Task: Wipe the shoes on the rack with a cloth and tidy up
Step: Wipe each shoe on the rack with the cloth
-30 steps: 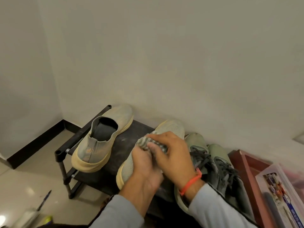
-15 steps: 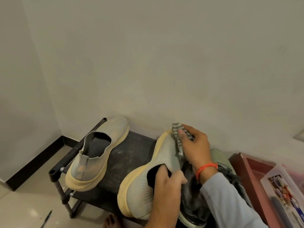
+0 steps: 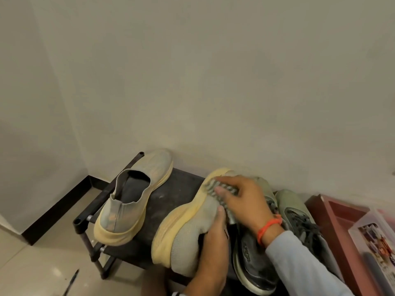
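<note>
A grey knit slip-on shoe (image 3: 188, 236) with a yellow sole lies tilted on its side on the black rack (image 3: 181, 189). My left hand (image 3: 211, 248) grips it at the heel opening. My right hand (image 3: 241, 199), with an orange band on the wrist, presses a grey striped cloth (image 3: 215, 186) onto the shoe's toe. The matching slip-on shoe (image 3: 132, 199) stands upright at the rack's left end. A pair of green-grey laced sneakers (image 3: 299, 216) sits at the right, partly hidden by my right arm.
The rack stands against a pale wall, with a corner and black skirting to the left. A red-brown box (image 3: 333, 218) with a clear container (image 3: 376, 238) in it sits at the right. A pen (image 3: 71, 282) lies on the tiled floor.
My right hand has drawn the cloth from the shoe's toe tip back over its upper. My left hand has turned the shoe further onto its side, sole to the left.
</note>
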